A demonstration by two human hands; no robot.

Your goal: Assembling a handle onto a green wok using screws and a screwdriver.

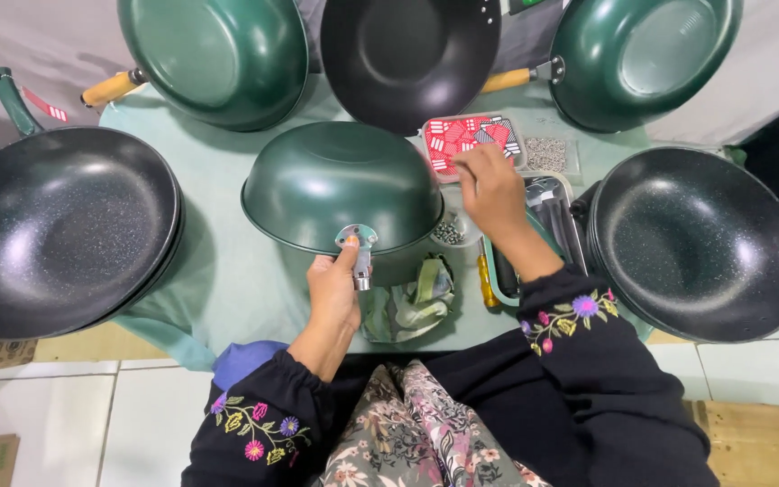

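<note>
Surface (227,180) of pale green carries an upturned green pan (335,185) at its middle. My left hand (334,289) pinches the metal handle bracket (358,252) at its near rim; my right hand (490,191), beyond its right side, hovers with fingers curled above a red patterned box (455,137).

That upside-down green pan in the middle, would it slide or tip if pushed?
The green pan rests rim-down on the cloth-covered table, so it probably sits steady. Its glossy dome looks slippery. The left hand at its metal bracket likely steadies it.
</note>
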